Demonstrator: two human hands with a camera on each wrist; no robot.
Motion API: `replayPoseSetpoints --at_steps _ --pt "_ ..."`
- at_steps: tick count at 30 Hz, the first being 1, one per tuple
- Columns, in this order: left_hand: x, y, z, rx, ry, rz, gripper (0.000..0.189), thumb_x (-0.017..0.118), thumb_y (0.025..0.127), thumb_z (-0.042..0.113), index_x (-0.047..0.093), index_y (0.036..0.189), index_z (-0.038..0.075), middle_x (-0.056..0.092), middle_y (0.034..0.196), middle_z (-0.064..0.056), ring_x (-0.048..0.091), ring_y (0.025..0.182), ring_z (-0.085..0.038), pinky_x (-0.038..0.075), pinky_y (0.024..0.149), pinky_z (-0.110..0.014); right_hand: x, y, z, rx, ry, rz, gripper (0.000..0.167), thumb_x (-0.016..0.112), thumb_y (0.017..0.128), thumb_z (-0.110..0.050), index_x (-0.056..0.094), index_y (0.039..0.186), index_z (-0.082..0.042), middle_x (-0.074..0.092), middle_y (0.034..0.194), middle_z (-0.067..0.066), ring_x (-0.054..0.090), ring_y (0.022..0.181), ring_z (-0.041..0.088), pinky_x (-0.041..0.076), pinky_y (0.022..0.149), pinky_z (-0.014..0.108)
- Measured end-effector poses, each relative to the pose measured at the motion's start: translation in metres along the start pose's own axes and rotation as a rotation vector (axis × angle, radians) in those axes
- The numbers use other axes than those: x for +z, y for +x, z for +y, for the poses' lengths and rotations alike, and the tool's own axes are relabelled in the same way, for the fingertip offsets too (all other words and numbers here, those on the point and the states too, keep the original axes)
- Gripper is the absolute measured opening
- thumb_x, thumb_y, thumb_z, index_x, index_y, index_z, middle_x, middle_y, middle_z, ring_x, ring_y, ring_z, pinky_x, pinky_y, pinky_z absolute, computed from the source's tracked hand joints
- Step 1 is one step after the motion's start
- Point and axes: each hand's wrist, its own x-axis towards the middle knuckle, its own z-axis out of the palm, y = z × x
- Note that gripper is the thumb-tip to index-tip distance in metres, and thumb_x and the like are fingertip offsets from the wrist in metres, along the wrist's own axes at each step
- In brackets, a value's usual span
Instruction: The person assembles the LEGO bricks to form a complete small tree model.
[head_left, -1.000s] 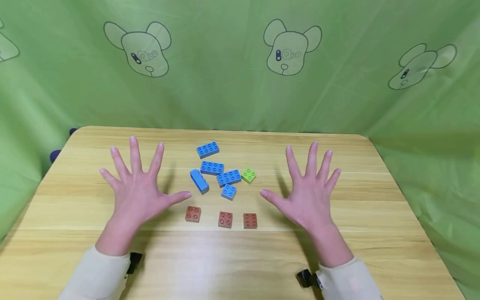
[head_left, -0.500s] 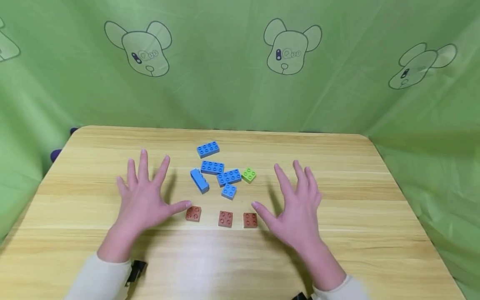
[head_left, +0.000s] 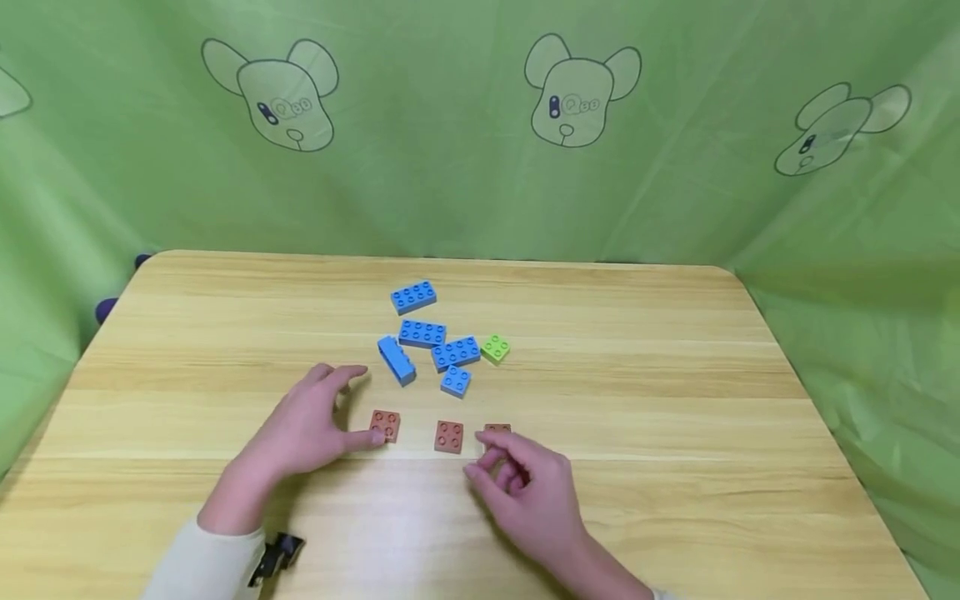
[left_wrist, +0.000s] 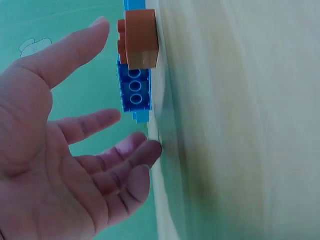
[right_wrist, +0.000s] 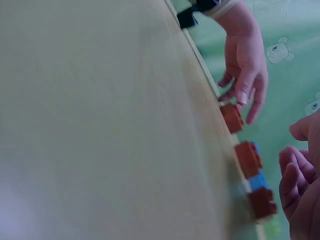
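Note:
Three square reddish-brown toy bricks lie in a row in the head view: a left brick (head_left: pixel 386 421), a middle brick (head_left: pixel 448 437) and a right brick (head_left: pixel 498 427). My left hand (head_left: pixel 296 429) is spread loosely beside the left brick, its thumb overlapping that brick's near corner. In the left wrist view, a gap shows between the thumb (left_wrist: pixel 75 54) and the fingers, with nothing held. My right hand (head_left: pixel 534 496), fingers loosely bent, hovers over the near side of the right brick and partly hides it. Its thumb and fingers stand apart in the right wrist view, around nothing.
Behind the brown bricks lie several blue bricks (head_left: pixel 456 352), one tipped on its side (head_left: pixel 396 360), and a small green brick (head_left: pixel 496 348). The wooden table (head_left: pixel 675 375) ends at a green curtain (head_left: pixel 435 183) with printed bear heads.
Both hands have come down from a wide-spread pose toward the brown bricks. The right moved left and nearer, its fingers bending; the left's fingers have drawn in. The bricks have stayed put.

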Motion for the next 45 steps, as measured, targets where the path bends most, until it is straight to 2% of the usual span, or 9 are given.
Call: replayPoseSetpoints --at_steps 5,9,13,19,24,28,31,36,45 --pt "0.006 0.000 -0.002 0.064 -0.078 -0.042 0.079 0.093 0.069 0.029 0.058 0.135 0.003 0.059 0.101 -0.004 0.054 0.088 -0.021 0.049 0.081 -0.041 0.013 -0.007 0.003 0.171 0.047 -0.063 0.029 0.082 0.083 -0.006 0.072 0.110 -0.003 0.071 0.084 -0.006 0.062 0.060 0.010 0.053 0.051 0.026" --pt "0.009 0.001 -0.003 0.087 -0.111 -0.051 0.068 0.093 0.070 0.019 0.061 0.128 0.003 0.057 0.094 -0.002 0.051 0.083 -0.020 0.047 0.079 -0.039 0.018 -0.005 0.006 0.245 -0.023 -0.071 0.032 0.083 0.083 -0.012 0.072 0.112 -0.004 0.071 0.084 -0.008 0.063 0.062 0.009 0.054 0.053 0.025" --pt "0.012 0.002 -0.003 0.111 -0.132 -0.045 0.058 0.091 0.072 0.010 0.063 0.122 0.003 0.056 0.090 -0.001 0.050 0.079 -0.020 0.046 0.074 -0.036 0.020 -0.001 0.010 0.282 -0.103 -0.054 0.039 0.084 0.083 -0.016 0.070 0.117 -0.003 0.071 0.087 -0.007 0.063 0.064 0.007 0.054 0.056 0.024" --pt "0.017 0.004 -0.002 0.149 -0.157 -0.052 0.040 0.086 0.076 0.003 0.068 0.111 0.003 0.055 0.085 0.001 0.051 0.074 -0.018 0.048 0.067 -0.031 0.020 0.004 0.013 0.294 -0.114 -0.046 0.048 0.086 0.080 -0.015 0.067 0.122 -0.001 0.072 0.091 0.000 0.063 0.063 0.007 0.054 0.055 0.025" --pt "0.019 0.005 0.000 0.169 -0.158 -0.039 0.031 0.084 0.077 0.004 0.069 0.103 0.004 0.056 0.082 0.001 0.052 0.072 -0.018 0.047 0.064 -0.030 0.023 0.010 0.015 0.275 -0.171 -0.080 0.050 0.089 0.077 -0.013 0.068 0.122 -0.003 0.067 0.085 -0.006 0.059 0.059 0.006 0.052 0.052 0.023" --pt "0.020 0.005 0.001 0.180 -0.162 -0.033 0.031 0.085 0.077 0.007 0.069 0.103 0.006 0.056 0.083 0.000 0.052 0.073 -0.019 0.047 0.065 -0.030 0.026 0.015 0.015 0.253 -0.281 -0.117 0.043 0.086 0.081 -0.017 0.070 0.119 -0.006 0.064 0.080 -0.013 0.053 0.055 0.003 0.047 0.048 0.022" --pt "0.022 0.005 0.003 0.189 -0.179 -0.011 0.033 0.086 0.078 0.009 0.069 0.105 0.007 0.056 0.086 0.001 0.053 0.075 -0.019 0.048 0.066 -0.030 0.027 0.018 0.014 0.269 -0.338 -0.139 0.037 0.083 0.084 -0.021 0.071 0.118 -0.009 0.063 0.079 -0.016 0.051 0.052 0.002 0.045 0.047 0.023" --pt "0.027 0.004 0.012 0.213 -0.230 0.018 0.036 0.087 0.077 0.009 0.068 0.108 0.008 0.058 0.088 0.003 0.056 0.075 -0.019 0.049 0.064 -0.029 0.029 0.022 0.015 0.303 -0.373 -0.151 0.037 0.081 0.087 -0.024 0.070 0.120 -0.012 0.062 0.078 -0.016 0.050 0.052 0.002 0.045 0.047 0.024" --pt "0.038 0.011 0.030 0.254 -0.232 -0.007 0.035 0.086 0.079 0.010 0.069 0.109 0.009 0.059 0.084 0.003 0.055 0.071 -0.018 0.048 0.060 -0.029 0.030 0.028 0.019 0.292 -0.417 -0.155 0.040 0.080 0.088 -0.027 0.070 0.122 -0.008 0.062 0.078 -0.017 0.051 0.052 0.001 0.046 0.052 0.024"
